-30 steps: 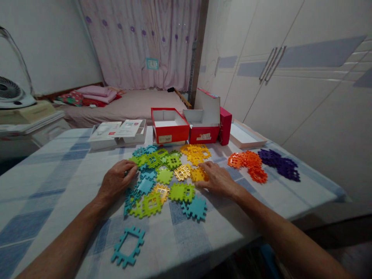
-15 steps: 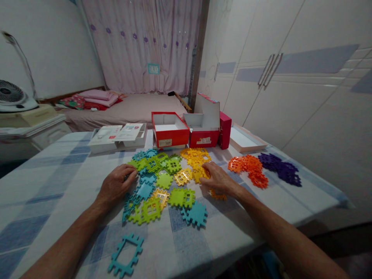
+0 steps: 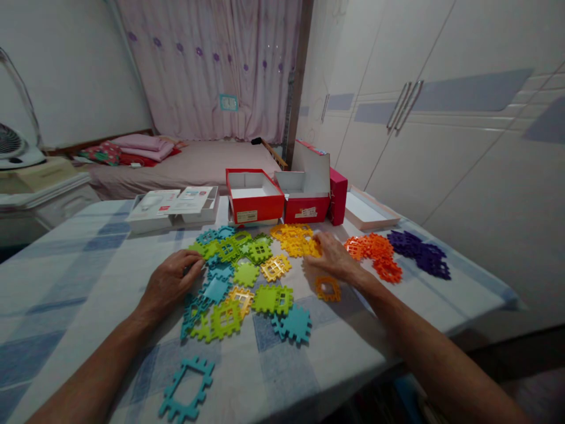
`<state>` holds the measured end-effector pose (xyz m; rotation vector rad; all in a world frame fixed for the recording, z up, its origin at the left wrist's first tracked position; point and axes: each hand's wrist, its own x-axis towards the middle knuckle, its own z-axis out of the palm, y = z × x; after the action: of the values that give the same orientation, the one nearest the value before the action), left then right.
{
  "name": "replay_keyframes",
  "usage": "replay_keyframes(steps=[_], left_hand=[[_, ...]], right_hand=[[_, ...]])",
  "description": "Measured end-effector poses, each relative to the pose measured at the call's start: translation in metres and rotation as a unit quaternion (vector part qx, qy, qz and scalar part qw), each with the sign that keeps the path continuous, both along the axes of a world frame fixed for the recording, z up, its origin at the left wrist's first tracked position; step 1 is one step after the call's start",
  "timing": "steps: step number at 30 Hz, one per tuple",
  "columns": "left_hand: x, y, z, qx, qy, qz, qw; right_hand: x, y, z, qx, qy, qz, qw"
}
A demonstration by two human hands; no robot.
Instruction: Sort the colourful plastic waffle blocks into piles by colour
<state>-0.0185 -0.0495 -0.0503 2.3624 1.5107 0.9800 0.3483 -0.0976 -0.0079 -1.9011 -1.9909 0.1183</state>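
Observation:
Green, teal and yellow plastic interlocking squares with notched edges lie in a loose spread, among them a plain green square [image 3: 246, 274]. My left hand [image 3: 170, 280] rests at its left edge, fingers curled and thumb tip close to the forefinger, with nothing visible in it. On the right, my right hand [image 3: 335, 257] pinches a yellow interlocking square [image 3: 311, 248] at the near side of the yellow pile [image 3: 289, 235]. The hand partly covers that square. A yellow open-frame piece [image 3: 328, 289] lies just below this hand.
An orange pile [image 3: 375, 253] and a purple pile [image 3: 419, 253] lie to the right. Along the back stand a white box [image 3: 152, 221], two red boxes [image 3: 258, 207] and a shallow tray [image 3: 373, 221]. A teal frame piece [image 3: 188, 391] lies near the front.
My right hand has moved away from me with the yellow square, up to the yellow pile. The yellow frame piece below it is now uncovered. My left hand stays about where it was.

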Motion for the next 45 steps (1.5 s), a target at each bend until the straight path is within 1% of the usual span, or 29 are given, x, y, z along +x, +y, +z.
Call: replay_keyframes(steps=[2,4,6,7,9,10,13,15,17,19,21,23,25,28,29,30,32,34,36,38,41,43,45], left_hand=[[0.0,0.0,0.0,0.0,0.002,-0.003,1.0],[-0.001,0.0,-0.001,0.002,0.003,-0.005,1.0],[-0.003,0.0,-0.001,0.005,0.002,-0.006,1.0],[-0.003,0.001,-0.002,0.006,0.003,-0.006,1.0],[-0.004,0.001,-0.003,0.007,0.005,-0.006,1.0],[-0.004,0.002,-0.003,0.006,0.007,-0.006,1.0],[-0.003,0.003,-0.004,0.001,0.008,-0.002,1.0],[-0.002,0.002,-0.004,-0.004,0.008,0.002,1.0],[-0.002,0.001,-0.003,-0.006,0.007,0.005,1.0],[-0.001,-0.001,-0.002,-0.005,0.004,0.002,1.0],[0.0,-0.002,-0.001,-0.002,0.003,-0.002,1.0],[0.0,-0.002,0.0,0.002,0.004,-0.005,1.0],[0.0,-0.002,0.001,0.006,0.003,-0.003,1.0],[0.001,-0.002,0.001,0.008,0.001,0.0,1.0],[0.001,-0.001,0.001,0.007,0.0,0.001,1.0],[0.001,-0.001,0.001,0.005,0.0,0.001,1.0],[0.001,-0.001,0.001,0.004,-0.001,0.001,1.0],[0.0,-0.001,0.001,0.003,0.0,0.003,1.0],[0.0,-0.001,0.001,0.003,0.0,0.005,1.0],[0.0,-0.001,0.001,0.003,0.0,0.005,1.0],[0.0,0.0,0.0,0.002,0.002,0.001,1.0],[0.0,0.001,-0.001,0.004,0.001,0.001,1.0],[0.0,0.002,-0.002,0.007,0.0,0.002,1.0]], right_hand=[[0.007,0.019,0.006,0.03,-0.002,-0.035,0.999],[0.01,0.037,0.013,0.035,-0.006,-0.059,0.998],[0.012,0.045,0.019,0.036,-0.025,-0.073,0.996],[0.012,0.043,0.021,0.038,-0.037,-0.074,0.996],[0.013,0.028,0.022,0.026,-0.053,-0.05,0.997],[0.014,0.015,0.021,0.006,-0.054,-0.024,0.998],[0.019,-0.028,0.014,-0.094,-0.043,0.069,0.992],[0.021,-0.05,0.008,-0.142,-0.046,0.104,0.983],[0.02,-0.064,0.002,-0.149,-0.05,0.119,0.98],[0.019,-0.067,-0.003,-0.137,-0.05,0.124,0.982],[0.019,-0.063,-0.004,-0.124,-0.049,0.127,0.983],[0.022,-0.051,-0.002,-0.096,-0.046,0.123,0.987],[0.026,-0.034,0.003,-0.036,-0.037,0.093,0.994],[0.026,-0.005,0.014,0.061,-0.054,0.015,0.997],[0.022,0.003,0.017,0.078,-0.066,0.001,0.995],[0.015,0.009,0.019,0.084,-0.075,0.004,0.994],[-0.006,0.015,0.019,0.065,-0.077,0.058,0.993],[-0.031,0.014,0.013,0.017,-0.067,0.131,0.989],[-0.053,0.011,0.005,-0.034,-0.074,0.162,0.983],[-0.066,0.01,-0.003,-0.064,-0.092,0.161,0.981],[-0.068,0.014,-0.013,-0.067,-0.099,0.152,0.981],[-0.065,0.017,-0.018,-0.059,-0.075,0.14,0.986],[-0.062,0.017,-0.021,-0.047,-0.03,0.127,0.99]])
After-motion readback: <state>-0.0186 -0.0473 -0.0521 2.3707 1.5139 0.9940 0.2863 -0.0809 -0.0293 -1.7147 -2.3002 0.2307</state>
